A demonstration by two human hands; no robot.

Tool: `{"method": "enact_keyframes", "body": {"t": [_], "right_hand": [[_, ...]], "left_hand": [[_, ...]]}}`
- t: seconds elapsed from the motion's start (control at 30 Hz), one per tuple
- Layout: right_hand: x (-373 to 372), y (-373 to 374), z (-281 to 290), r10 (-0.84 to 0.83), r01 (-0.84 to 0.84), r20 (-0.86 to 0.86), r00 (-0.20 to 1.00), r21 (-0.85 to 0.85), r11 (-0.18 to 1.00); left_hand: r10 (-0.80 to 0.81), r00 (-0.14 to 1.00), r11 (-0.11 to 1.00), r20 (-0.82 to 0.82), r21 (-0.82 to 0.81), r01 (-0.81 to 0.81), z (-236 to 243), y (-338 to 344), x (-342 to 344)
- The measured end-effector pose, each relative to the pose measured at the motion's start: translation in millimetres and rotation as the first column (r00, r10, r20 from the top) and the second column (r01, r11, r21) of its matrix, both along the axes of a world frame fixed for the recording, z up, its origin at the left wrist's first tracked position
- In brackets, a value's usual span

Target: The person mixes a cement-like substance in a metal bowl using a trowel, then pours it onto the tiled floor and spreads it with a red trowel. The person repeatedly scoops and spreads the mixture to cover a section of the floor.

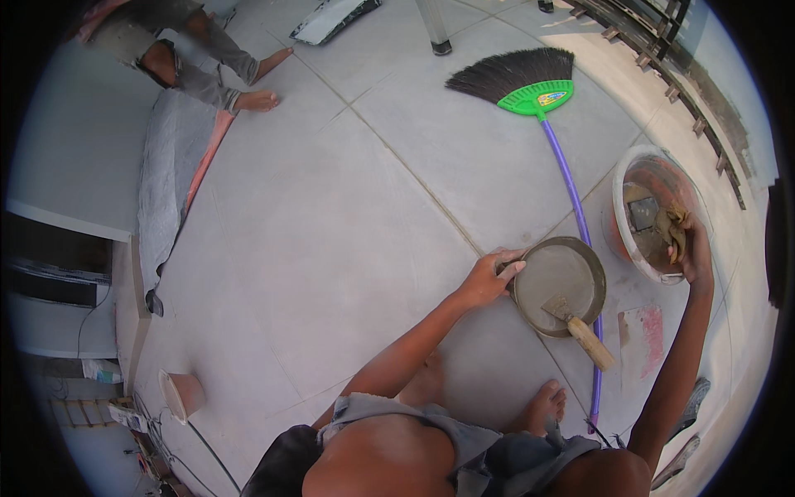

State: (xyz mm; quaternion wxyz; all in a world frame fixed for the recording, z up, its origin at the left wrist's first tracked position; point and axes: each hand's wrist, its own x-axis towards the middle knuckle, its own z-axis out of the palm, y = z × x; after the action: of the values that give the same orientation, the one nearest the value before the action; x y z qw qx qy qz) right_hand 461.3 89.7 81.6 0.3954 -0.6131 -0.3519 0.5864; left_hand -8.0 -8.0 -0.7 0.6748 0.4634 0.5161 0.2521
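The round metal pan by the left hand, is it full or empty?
Full: grey wet mix covers the pan to near its rim, and a trowel lies in it.

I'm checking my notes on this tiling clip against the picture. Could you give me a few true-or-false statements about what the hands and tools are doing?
1. The left hand grips the rim of the round pan. True.
2. The trowel lies on the bare floor. False: it rests in the pan, handle sticking out over the rim.
3. The right hand reaches into the bucket. True.
4. The broom has a red head. False: its head is green, with a purple handle.
5. Another person's bare feet show at the upper left. True.
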Motion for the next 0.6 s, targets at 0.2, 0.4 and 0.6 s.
{"method": "enact_keyframes", "body": {"t": [0.2,0.4,0.6], "right_hand": [[-54,-8,35,-0.020,0.009,0.253,0.967,0.044,0.999],[-137,-52,80,0.101,-0.128,0.181,0.978,0.146,0.981],[-196,-83,41,0.242,-0.237,-0.013,0.970,0.158,0.959]], "left_hand": [[0.025,1.000,0.998,0.013,0.050,-0.025,-8,5,11],[0.063,0.998,0.998,-0.005,0.022,-0.063,-3,-1,5],[0.056,0.997,0.997,-0.058,0.055,-0.052,0,-1,8]]}}
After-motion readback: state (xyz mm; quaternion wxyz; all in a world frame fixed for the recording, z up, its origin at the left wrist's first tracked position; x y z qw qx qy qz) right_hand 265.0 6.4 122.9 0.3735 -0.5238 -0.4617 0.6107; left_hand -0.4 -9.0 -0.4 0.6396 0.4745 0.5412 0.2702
